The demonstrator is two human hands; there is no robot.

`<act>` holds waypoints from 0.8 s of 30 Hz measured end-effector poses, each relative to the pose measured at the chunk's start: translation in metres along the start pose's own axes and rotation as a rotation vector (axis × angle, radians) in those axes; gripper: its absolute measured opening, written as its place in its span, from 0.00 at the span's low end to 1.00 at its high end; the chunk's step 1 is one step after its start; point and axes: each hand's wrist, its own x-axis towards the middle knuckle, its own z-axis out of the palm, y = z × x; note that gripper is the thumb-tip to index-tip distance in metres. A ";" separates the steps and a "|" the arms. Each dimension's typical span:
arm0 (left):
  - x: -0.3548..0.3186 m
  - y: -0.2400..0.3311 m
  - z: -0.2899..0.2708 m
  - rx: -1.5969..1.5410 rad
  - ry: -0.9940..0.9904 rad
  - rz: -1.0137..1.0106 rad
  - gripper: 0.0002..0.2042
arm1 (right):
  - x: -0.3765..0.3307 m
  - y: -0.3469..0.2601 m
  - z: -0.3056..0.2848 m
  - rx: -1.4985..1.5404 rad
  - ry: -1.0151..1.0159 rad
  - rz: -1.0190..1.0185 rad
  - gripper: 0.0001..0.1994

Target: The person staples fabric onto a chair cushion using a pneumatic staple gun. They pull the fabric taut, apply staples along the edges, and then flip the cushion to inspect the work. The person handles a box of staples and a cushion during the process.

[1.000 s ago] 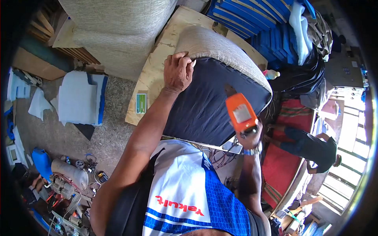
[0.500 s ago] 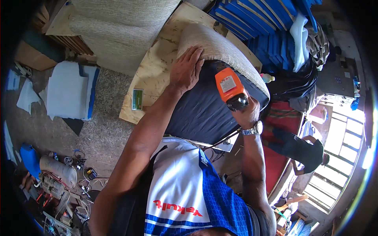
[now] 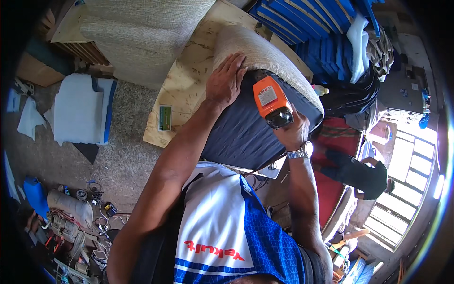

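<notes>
One cushion (image 3: 236,130) looks covered under the open left hand (image 3: 226,81); an orange tool (image 3: 272,99) is gripped by the right hand (image 3: 294,132); the rest is unclear.

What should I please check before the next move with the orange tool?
1. Right hand gripping the orange tool: ok.
2. Left hand on the padded piece's beige fabric: ok.
3. Left hand well clear of the tool's nose: not ok, looks close.
4. Nose pressed against the dark lining: cannot tell.
5. Padded piece fully supported: cannot tell, hidden.
6. Other person away from the tool: ok.
</notes>
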 end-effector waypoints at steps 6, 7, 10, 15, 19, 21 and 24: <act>-0.004 0.001 0.001 -0.052 0.002 -0.069 0.16 | -0.003 -0.019 0.002 -0.058 -0.039 -0.022 0.32; -0.003 0.000 0.001 -0.058 0.008 -0.073 0.16 | -0.001 -0.023 0.003 -0.067 -0.056 -0.003 0.32; -0.002 -0.001 0.000 -0.094 0.013 -0.128 0.15 | -0.003 -0.022 0.006 -0.049 -0.037 -0.021 0.30; -0.008 -0.001 -0.002 -0.142 0.022 -0.235 0.15 | -0.005 -0.036 0.006 -0.063 -0.112 -0.027 0.31; -0.013 -0.007 0.006 -0.235 0.002 -0.269 0.17 | -0.007 -0.037 0.006 -0.073 -0.154 0.020 0.31; -0.022 -0.019 0.020 -0.342 -0.023 -0.290 0.19 | -0.006 -0.034 0.004 -0.055 -0.163 0.031 0.29; -0.011 -0.008 0.013 -0.238 0.003 -0.237 0.20 | -0.018 -0.025 0.006 -0.018 -0.101 0.041 0.30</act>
